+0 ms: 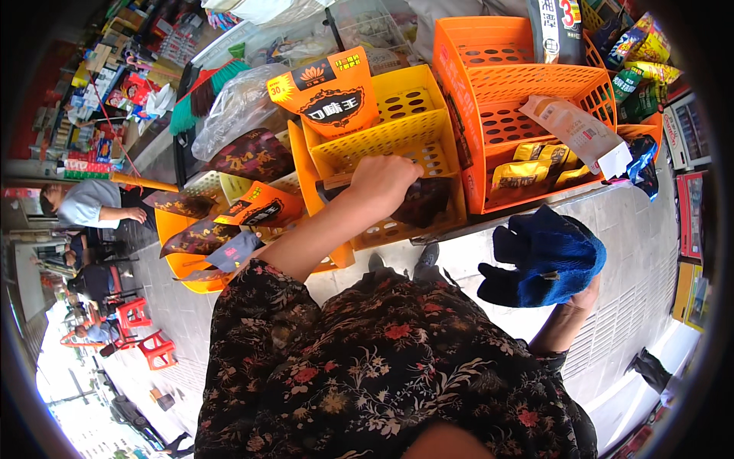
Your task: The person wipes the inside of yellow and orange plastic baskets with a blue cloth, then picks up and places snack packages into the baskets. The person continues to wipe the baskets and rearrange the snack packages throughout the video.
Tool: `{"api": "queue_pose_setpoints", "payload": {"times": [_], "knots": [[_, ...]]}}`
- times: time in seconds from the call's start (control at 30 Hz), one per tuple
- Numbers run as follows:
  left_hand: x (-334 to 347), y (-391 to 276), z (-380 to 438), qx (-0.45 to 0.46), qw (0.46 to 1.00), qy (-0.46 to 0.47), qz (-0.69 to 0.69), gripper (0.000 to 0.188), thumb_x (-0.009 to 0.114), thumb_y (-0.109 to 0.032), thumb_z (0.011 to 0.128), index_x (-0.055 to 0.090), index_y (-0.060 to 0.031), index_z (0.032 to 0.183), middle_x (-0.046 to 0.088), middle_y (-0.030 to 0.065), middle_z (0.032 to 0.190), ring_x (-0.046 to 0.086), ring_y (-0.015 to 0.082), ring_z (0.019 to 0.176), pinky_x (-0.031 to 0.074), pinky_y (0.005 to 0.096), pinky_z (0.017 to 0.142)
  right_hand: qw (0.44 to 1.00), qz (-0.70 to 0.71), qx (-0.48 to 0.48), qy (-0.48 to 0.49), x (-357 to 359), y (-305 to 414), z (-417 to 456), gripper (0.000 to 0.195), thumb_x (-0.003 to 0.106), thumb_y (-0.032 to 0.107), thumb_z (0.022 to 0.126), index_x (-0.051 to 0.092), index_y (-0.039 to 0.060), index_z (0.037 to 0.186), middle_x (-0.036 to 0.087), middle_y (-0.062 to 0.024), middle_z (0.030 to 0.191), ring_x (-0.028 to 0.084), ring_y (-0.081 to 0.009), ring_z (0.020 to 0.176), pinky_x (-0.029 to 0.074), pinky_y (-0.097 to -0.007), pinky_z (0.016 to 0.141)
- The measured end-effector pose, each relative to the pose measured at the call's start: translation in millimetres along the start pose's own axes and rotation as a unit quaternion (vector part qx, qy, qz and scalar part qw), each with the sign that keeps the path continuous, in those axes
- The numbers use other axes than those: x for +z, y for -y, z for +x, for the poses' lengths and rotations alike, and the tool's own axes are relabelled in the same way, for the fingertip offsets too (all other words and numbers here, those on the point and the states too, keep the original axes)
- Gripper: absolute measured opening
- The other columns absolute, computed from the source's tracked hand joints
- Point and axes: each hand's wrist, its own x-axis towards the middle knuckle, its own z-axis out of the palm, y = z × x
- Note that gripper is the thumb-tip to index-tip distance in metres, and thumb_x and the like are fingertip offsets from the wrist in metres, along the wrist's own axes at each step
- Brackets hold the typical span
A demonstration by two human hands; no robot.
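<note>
My left hand [384,181] reaches into the front compartment of a yellow perforated plastic basket [453,120], its fingers curled at a dark packet [424,201]; whether they grip it cannot be told. On the right, my right hand [586,295] holds a blue cloth [550,258], which covers most of the fingers. An orange pouch [335,94] bearing writing stands at the back of the yellow basket. Beside it, an orange basket [470,132] contains several gold packets [519,175] and a pale pink packet [573,123].
Another basket [172,229] with dark and orange pouches stands to the left. Behind it lie a clear plastic bag [241,103] and a green-bristled brush [189,112]. A person [92,203] and red stools [155,349] are farther left.
</note>
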Motion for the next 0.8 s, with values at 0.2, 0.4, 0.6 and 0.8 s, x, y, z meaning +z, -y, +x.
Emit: {"api": "queue_pose_setpoints", "payload": {"times": [0.2, 0.4, 0.6, 0.8], "knots": [[-17.4, 12.3, -3.1, -0.047, 0.998, 0.041, -0.019, 0.024, 0.064, -0.004, 0.073, 0.072, -0.0135, 0.093, 0.069, 0.0053, 0.1, 0.064, 0.0278, 0.095, 0.051, 0.0409, 0.076, 0.997, -0.01, -0.053, -0.057, -13.7, -19.5, -16.2, 0.068, 0.085, 0.011, 0.068, 0.051, -0.0065, 0.125, 0.064, -0.0148, 0.113, 0.064, -0.0224, 0.097, 0.052, -0.0345, 0.087], [-25.7, 30.8, -4.1, -0.056, 0.986, -0.082, -0.137, 0.012, 0.069, -0.013, 0.077, 0.072, -0.0107, 0.088, 0.066, 0.0, 0.107, 0.062, 0.0238, 0.098, 0.05, 0.0368, 0.082, 0.981, 0.182, -0.061, 0.019, -8.4, 15.0, -4.2, 0.049, 0.07, 0.014, 0.084, 0.053, -0.0054, 0.126, 0.063, -0.0203, 0.116, 0.066, -0.0307, 0.098, 0.056, -0.0442, 0.086], [-33.0, 27.1, -15.7, -0.003, 0.995, -0.073, -0.064, 0.012, 0.067, -0.011, 0.075, 0.075, -0.0118, 0.085, 0.062, 0.0036, 0.118, 0.063, 0.0281, 0.096, 0.049, 0.0404, 0.083, 0.97, 0.187, -0.092, -0.121, -21.3, 21.5, -7.2, 0.054, 0.066, 0.016, 0.087, 0.047, -0.0049, 0.133, 0.058, -0.02, 0.126, 0.059, -0.0343, 0.114, 0.047, -0.0498, 0.099], [-20.3, -8.4, -12.4, 0.068, 0.977, 0.026, 0.201, 0.013, 0.068, -0.01, 0.072, 0.075, -0.01, 0.083, 0.051, 0.0095, 0.132, 0.044, 0.0336, 0.127, 0.032, 0.0518, 0.103, 0.978, 0.119, -0.091, -0.148, 4.5, 12.2, -18.1, 0.058, 0.072, 0.016, 0.082, 0.048, -0.0053, 0.13, 0.061, -0.0206, 0.122, 0.062, -0.0349, 0.11, 0.05, -0.049, 0.096]]}}
